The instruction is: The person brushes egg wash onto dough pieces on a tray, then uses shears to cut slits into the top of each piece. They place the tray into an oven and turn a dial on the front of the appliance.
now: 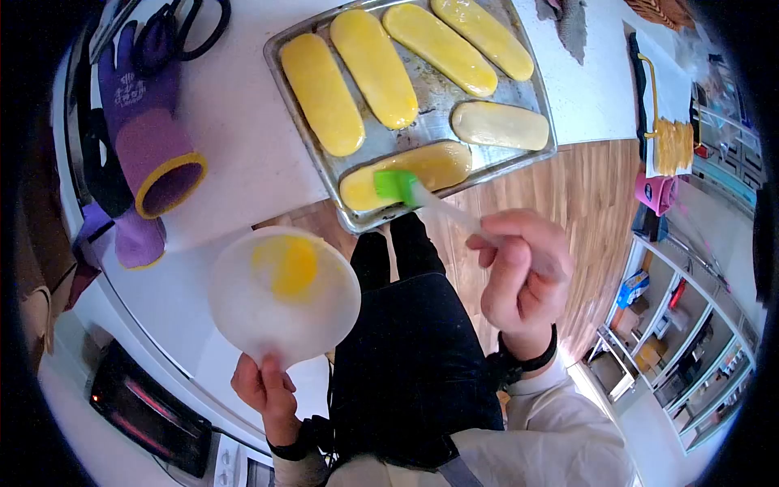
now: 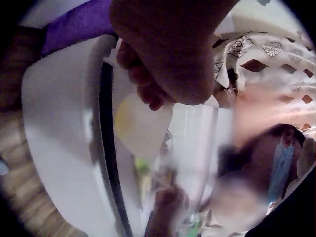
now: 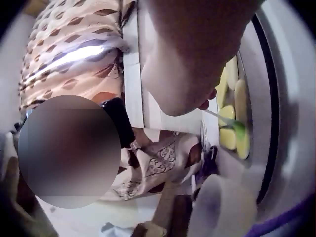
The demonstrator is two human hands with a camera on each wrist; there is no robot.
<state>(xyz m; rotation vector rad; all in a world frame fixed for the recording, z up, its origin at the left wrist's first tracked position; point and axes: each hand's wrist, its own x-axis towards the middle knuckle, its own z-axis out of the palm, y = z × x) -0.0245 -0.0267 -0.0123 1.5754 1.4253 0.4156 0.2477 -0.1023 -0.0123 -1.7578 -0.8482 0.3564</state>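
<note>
- A white table (image 1: 235, 122) carries the metal tray (image 1: 434, 122), whose near corner juts past the edge; the head view shows the tray nearly whole, its far rim cut off, while the right wrist view catches only part of it
- The white bowl (image 1: 243, 321) is left of and nearer the person than the tray; the right wrist view shows its outer wall, the head view the yellow liquid (image 1: 294, 272) in it
- Purple gloves (image 1: 150, 134) lie left of the tray, visible in detail only in the head view
- The right hand (image 1: 526, 274) grasps the brush handle (image 1: 445, 213) between thumb and curled fingers, hiding its end
- The left hand (image 1: 266, 391) pinches the bowl's near rim; which fingers lie underneath is hard to make out, and the left wrist view is dark and blurred
- Six long dough pieces lie on the tray: four glossy yellow ones (image 1: 373, 69), a paler one (image 1: 500, 126) and the near piece (image 1: 446, 164), unevenly coated, its long axis rising to the right in the head view
- The green brush head (image 1: 394, 187) touches the near piece, pointing up and left in the head view; the handle slants down and right, across that axis
</note>
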